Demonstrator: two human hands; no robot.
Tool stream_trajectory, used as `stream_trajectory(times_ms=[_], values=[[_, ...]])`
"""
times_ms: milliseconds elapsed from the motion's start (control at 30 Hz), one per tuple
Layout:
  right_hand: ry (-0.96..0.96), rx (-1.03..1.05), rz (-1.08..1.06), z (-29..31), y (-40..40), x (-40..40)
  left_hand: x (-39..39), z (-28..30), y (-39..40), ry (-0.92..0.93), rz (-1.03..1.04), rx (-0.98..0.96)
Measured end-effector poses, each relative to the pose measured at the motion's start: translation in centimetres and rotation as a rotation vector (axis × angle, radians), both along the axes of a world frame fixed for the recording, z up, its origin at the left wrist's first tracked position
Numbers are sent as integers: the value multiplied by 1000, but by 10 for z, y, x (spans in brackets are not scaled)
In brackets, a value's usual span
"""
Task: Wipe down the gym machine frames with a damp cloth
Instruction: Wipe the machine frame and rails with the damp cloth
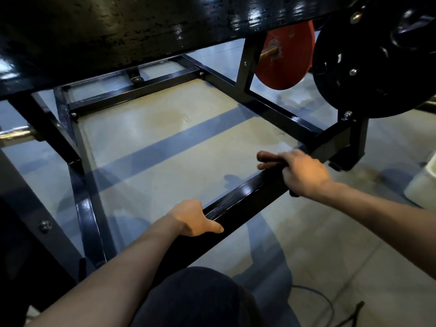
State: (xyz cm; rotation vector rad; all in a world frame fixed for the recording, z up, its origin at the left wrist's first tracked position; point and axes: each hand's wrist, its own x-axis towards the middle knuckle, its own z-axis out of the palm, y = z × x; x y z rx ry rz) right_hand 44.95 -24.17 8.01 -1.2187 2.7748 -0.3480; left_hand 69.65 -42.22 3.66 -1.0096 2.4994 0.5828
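A glossy black steel gym machine frame stands on the floor, and its near base bar (245,192) runs diagonally from lower left to upper right. My left hand (193,218) grips this bar, fingers curled over its far side and thumb along the near face. Further right on the same bar, my right hand (302,171) holds a dark cloth (294,194) against the metal. Only a small dark edge of the cloth shows under the wrist and between the fingers. The bar's top face between my hands shines wet.
A black padded board (118,31) overhangs the frame at the top. A red weight plate (285,55) and a black plate (377,67) hang at the upper right. A chrome bar (14,134) juts in from the left. My knee (195,300), a floor cable (325,300) and a pale object (422,182) lie nearby.
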Motion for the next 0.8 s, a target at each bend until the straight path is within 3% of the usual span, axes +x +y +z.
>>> stream_trajectory(times_ms=[100,167,300,367,467,567,667,800], values=[[-464,-288,-294,4,-2,-22,1,-1,-1,12,-6,6],[-799,-373,-392,3,0,-30,1,-1,-1,19,1,13],[-1151,-328,-467,-3,9,-37,1,-1,0,28,5,16],[-1233,-308,-441,2,11,-34,1,-1,-1,27,2,12],[-1149,-255,-352,6,10,-25,1,-1,-1,28,-4,8],[-961,-333,-336,-2,3,-18,1,-2,-1,26,-8,6],[-662,-431,-400,-10,-6,-18,0,0,-1,23,-18,-1],[-232,-316,-230,-15,-11,-13,1,0,-1,23,-21,7]])
